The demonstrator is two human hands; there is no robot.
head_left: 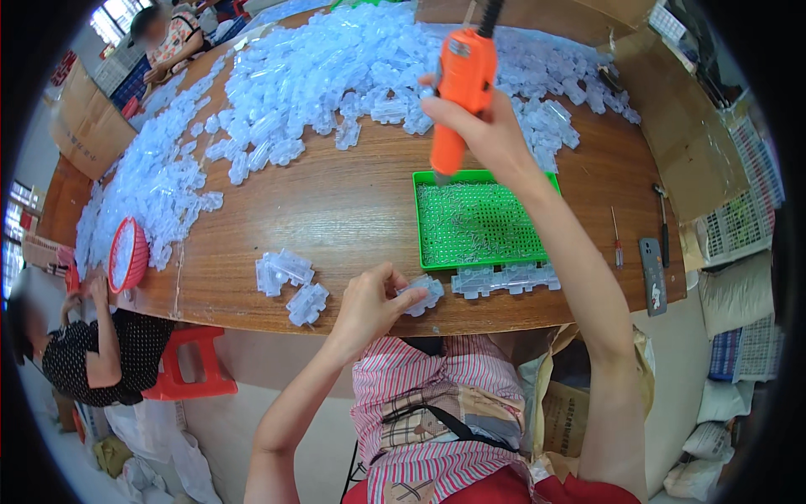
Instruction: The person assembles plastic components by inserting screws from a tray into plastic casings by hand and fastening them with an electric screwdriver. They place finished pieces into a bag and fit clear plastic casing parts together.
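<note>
My right hand (487, 130) is wrapped round an orange electric screwdriver (463, 80), held upright with its tip down over the left part of a green tray (417, 220). Many small metal screws (457, 227) lie spread in that tray. At the table's front edge my left hand (372, 304) pinches a clear plastic part (424, 296) between thumb and fingers. Just right of it, a row of similar clear parts (504, 280) sits along the tray's near side. More clear plastic pieces (284, 270) lie on the table to the left of my left hand.
A large heap of clear plastic parts (319, 67) covers the table's far side and left. A red basket (128, 256) stands at the left. On the right lie a small screwdriver (619, 252), a phone (652, 273) and a hammer (663, 223). Two other people sit at the left.
</note>
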